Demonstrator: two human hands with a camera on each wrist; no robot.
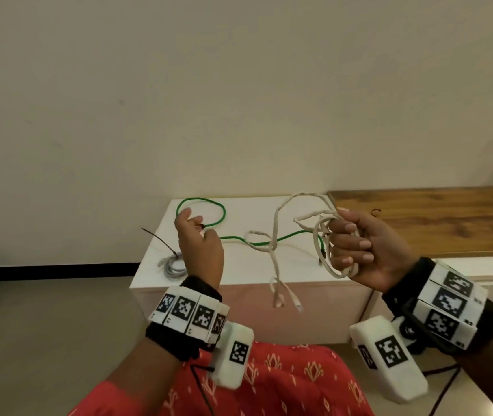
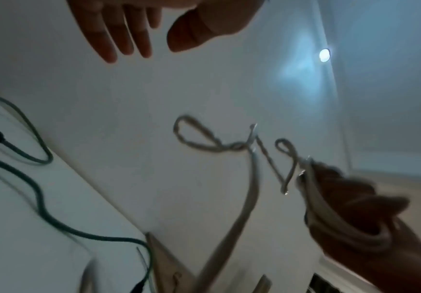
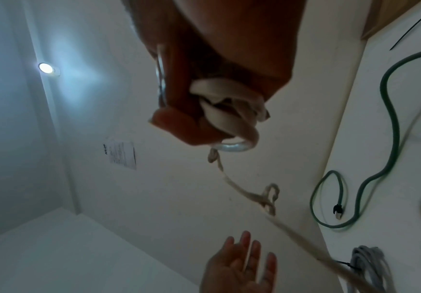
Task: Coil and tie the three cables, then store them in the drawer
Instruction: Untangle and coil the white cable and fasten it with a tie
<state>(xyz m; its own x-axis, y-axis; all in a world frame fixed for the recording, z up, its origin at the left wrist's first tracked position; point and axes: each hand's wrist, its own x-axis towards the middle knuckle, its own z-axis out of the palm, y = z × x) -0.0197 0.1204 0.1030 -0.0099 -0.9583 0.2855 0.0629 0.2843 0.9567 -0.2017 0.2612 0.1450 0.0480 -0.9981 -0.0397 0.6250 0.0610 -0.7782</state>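
My right hand grips several loops of a cream cable, held up above the white cabinet top; its loose tail hangs down past the cabinet's front edge. The right wrist view shows the cream cable bunched in my fist. My left hand hovers with straight fingers and holds nothing, above the cabinet's left part. A green cable lies loose across the cabinet top. A grey cable, coiled and bound with a black zip tie, lies at the cabinet's left edge.
A wooden shelf adjoins the cabinet on the right, with a small black hook-shaped item on it. A plain wall stands behind. Grey floor lies to the left. My red patterned clothing fills the bottom.
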